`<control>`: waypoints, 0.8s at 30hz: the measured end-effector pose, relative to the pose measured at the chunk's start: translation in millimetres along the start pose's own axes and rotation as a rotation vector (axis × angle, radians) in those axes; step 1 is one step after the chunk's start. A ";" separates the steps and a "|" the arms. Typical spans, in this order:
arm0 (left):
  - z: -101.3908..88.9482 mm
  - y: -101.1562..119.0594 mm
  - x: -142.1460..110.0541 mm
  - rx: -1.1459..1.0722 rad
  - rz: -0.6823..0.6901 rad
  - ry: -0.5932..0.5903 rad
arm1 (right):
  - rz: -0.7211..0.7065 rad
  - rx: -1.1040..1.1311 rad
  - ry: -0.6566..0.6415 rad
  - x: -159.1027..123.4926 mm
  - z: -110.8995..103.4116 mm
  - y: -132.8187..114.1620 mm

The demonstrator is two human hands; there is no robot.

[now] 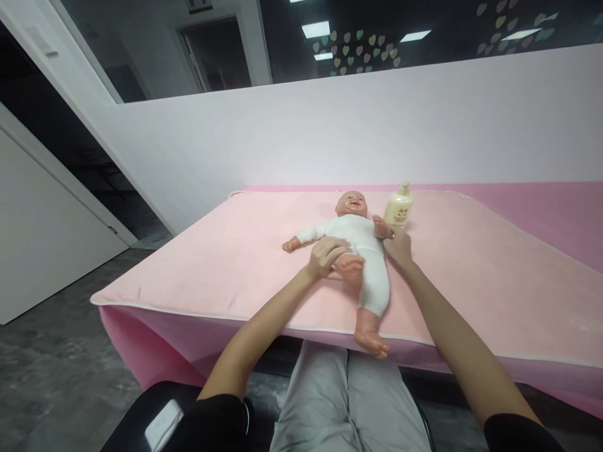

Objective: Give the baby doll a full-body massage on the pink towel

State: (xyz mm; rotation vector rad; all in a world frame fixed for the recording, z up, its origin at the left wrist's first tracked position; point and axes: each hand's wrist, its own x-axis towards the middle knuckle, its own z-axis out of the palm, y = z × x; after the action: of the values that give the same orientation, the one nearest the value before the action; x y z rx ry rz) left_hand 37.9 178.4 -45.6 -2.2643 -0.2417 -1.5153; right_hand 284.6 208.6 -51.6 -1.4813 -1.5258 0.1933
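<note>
A baby doll (360, 231) in a white suit lies on its back, its head toward the wall. My left hand (326, 256) is closed round the doll's bent leg, whose bare foot (351, 266) is raised over the body. The other leg (375, 285) lies straight, and its foot hangs at the table's front edge. At the doll's other side, my right hand (398, 245) is closed on its arm, just below the small raised hand (380, 226). My right fingertips are partly hidden. A pale yellow pump bottle (398, 206) stands just behind my right hand.
A light pink mat (226, 251) with a white edge covers the table, over a darker pink cloth (155, 339). The white wall (330, 138) rises behind it. At the lower left, a white device (163, 424) lies on a black surface.
</note>
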 end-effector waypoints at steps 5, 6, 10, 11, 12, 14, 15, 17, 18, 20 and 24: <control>-5.5 0.3 -2.5 0.021 0.057 0.142 | 0.298 0.087 0.125 3.9 -2.3 1.8; -4.8 0.2 -3.5 0.027 0.050 0.139 | 0.316 0.090 0.130 4.2 -2.8 2.2; -1.7 -4.1 -7.7 0.079 -0.048 0.054 | 0.251 0.028 0.104 1.3 -3.7 0.1; -1.0 -6.2 -8.1 0.101 -0.090 -0.012 | 0.169 -0.019 0.064 -0.1 -3.7 -1.6; -0.2 -8.5 -8.0 0.120 -0.129 -0.091 | 0.072 -0.078 0.016 -1.6 -3.8 -3.7; 2.1 -12.7 -6.9 0.136 -0.187 -0.240 | -0.101 -0.202 -0.077 -4.0 -4.0 -8.0; 3.6 -14.4 -6.2 0.131 -0.204 -0.296 | -0.140 -0.250 -0.104 -4.6 -4.1 -9.7; 6.4 -16.5 -5.0 0.103 -0.231 -0.352 | -0.147 -0.276 -0.116 -4.6 -4.3 -10.9; 7.2 -17.0 -4.9 0.083 -0.248 -0.351 | -0.149 -0.254 -0.122 -4.0 -4.2 -10.2; 6.6 -17.3 -5.9 0.030 -0.287 -0.315 | -0.169 -0.181 -0.129 -2.2 -3.9 -7.0; -2.0 -16.8 -11.3 -0.086 -0.330 -0.223 | -0.144 -0.040 -0.106 0.2 -3.1 0.7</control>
State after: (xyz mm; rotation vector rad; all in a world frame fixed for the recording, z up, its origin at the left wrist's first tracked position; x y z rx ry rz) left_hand 25.7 193.7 -51.4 -2.5621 -0.6549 -1.4438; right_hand 287.3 207.4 -50.4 -1.4041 -1.7238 0.1596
